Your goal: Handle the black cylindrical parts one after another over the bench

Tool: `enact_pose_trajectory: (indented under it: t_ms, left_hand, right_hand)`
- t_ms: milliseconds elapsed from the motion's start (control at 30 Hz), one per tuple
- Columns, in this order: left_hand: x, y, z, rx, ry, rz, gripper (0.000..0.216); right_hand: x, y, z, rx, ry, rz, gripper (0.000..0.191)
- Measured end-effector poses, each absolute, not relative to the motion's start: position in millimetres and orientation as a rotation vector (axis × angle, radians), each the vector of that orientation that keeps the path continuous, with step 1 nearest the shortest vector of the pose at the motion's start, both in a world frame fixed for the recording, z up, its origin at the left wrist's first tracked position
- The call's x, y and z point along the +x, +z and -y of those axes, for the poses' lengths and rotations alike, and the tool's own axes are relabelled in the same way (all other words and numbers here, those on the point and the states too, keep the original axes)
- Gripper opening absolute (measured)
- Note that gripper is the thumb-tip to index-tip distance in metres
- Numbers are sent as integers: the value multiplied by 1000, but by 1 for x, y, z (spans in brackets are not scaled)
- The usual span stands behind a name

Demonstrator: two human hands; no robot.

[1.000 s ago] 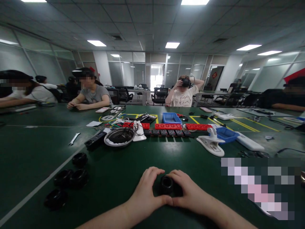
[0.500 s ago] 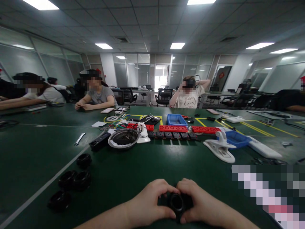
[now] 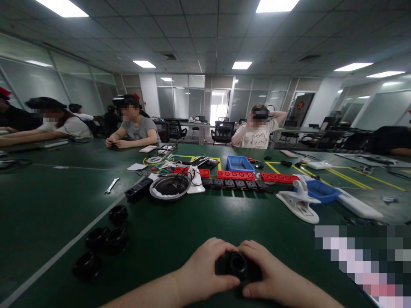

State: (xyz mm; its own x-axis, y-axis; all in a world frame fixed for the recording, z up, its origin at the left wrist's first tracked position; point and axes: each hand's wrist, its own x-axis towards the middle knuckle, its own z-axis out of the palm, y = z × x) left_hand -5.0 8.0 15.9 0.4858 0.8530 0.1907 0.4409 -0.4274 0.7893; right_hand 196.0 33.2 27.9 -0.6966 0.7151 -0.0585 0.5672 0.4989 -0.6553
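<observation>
Near the front edge of the green table, a round black part (image 3: 237,264) with an open hole at its top sits between my two hands. It looks like a short plastic ring or collar; its exact kind I cannot make out. My left hand (image 3: 213,265) curves around its left side, fingers behind and thumb in front. On the other side, my right hand (image 3: 261,267) wraps it in the same way, its thumb low at the front. Several similar black parts stand to the left, among them a front one (image 3: 86,266) and a back one (image 3: 118,214).
A wrench (image 3: 112,186) lies at the left. Across the middle are a metal dish (image 3: 154,194), red socket strips (image 3: 236,176), a blue tray (image 3: 240,164) and a white clamp base (image 3: 300,207). Another blue tray (image 3: 324,192) is at the right. People sit across the table.
The whole view has shifted slightly, moving the table items right and down. My hands stay around the black part, whose top opening now looks flatter and a little higher.
</observation>
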Motion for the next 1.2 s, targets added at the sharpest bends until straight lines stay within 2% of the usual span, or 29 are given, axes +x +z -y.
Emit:
enact_pose_trajectory:
  t_ms: [167, 300, 367, 500, 633, 700, 767, 867, 1033, 1133, 1200]
  left_hand:
    - [-3, 13, -10, 2041, 845, -1057, 63]
    - [3, 9, -9, 1997, 771, -1166, 42]
    - [3, 10, -9, 1991, 737, -1162, 39]
    - [3, 11, -11, 2018, 777, -1139, 42]
    - [6, 8, -11, 1987, 860, -1317, 41]
    - [7, 8, -11, 1975, 882, -1385, 41]
    - [6, 8, -11, 1975, 880, -1357, 40]
    - [0, 9, -13, 1987, 834, -1167, 42]
    - [-9, 11, -15, 2006, 741, -914, 47]
    - [-8, 11, -13, 2002, 714, -916, 49]
    - [-4, 11, -11, 1994, 721, -974, 47]
  right_hand:
    - [202, 26, -39, -980, 1129, 2482, 56]
    - [199, 28, -38, -1028, 1014, 2577, 36]
    - [197, 28, -38, -1057, 954, 2619, 29]
    - [188, 19, -36, -1204, 761, 2610, 33]
    - [176, 6, -28, -1431, 404, 2490, 32]
    - [174, 6, -25, -1436, 325, 2480, 34]
    - [176, 11, -24, -1376, 397, 2500, 44]
    - [185, 21, -27, -1211, 695, 2549, 57]
    - [199, 33, -37, -999, 1016, 2597, 35]
    - [199, 30, -39, -969, 991, 2626, 29]
    - [196, 24, -37, -1060, 906, 2619, 32]
